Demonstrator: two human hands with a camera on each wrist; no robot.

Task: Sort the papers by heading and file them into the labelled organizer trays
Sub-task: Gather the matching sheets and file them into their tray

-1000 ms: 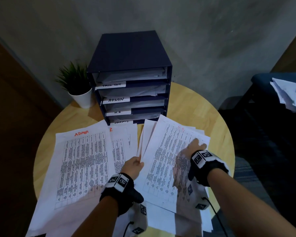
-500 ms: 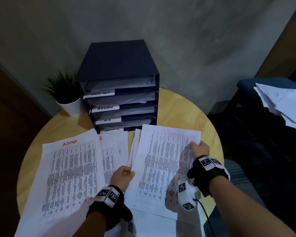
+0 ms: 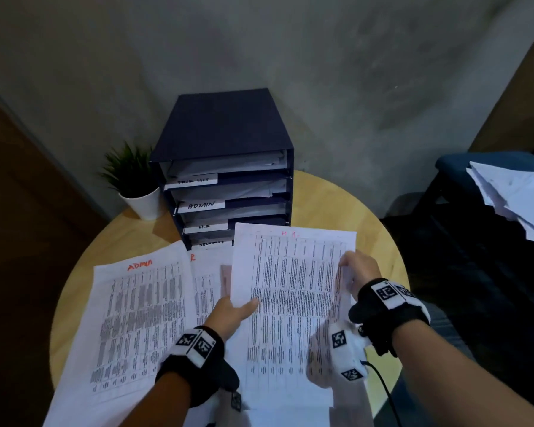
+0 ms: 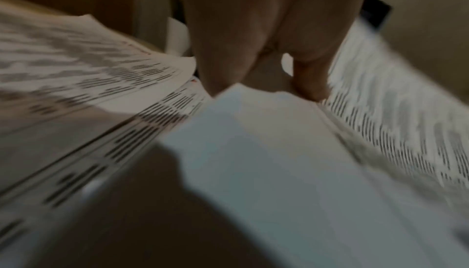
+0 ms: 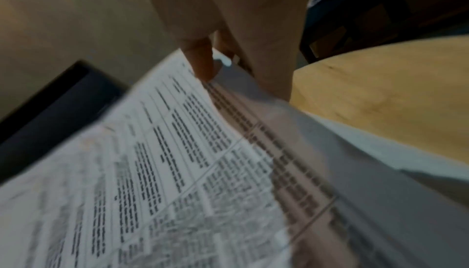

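A printed sheet with a faint pink heading (image 3: 293, 291) is lifted off the round table in front of the dark blue organizer (image 3: 228, 167). My left hand (image 3: 232, 311) pinches its left edge, thumb on top. My right hand (image 3: 356, 269) pinches its right edge; the right wrist view shows the thumb (image 5: 200, 61) on the printed face (image 5: 164, 172). The organizer's trays bear white labels, one reading ADMIN (image 3: 201, 205), one H.R (image 3: 204, 226). A sheet headed ADMIN in red (image 3: 139, 315) lies flat at the left, with more sheets (image 3: 205, 291) beneath.
A small potted plant (image 3: 136, 183) stands left of the organizer. The wooden table (image 3: 367, 217) shows bare at the back right. A dark chair with a heap of loose papers (image 3: 518, 195) stands off the table to the right.
The sheet held in both hands has risen off the pile and moved toward the organizer, squaring up; its top edge now overlaps the lowest trays. My left thumb now lies on top of the sheet.
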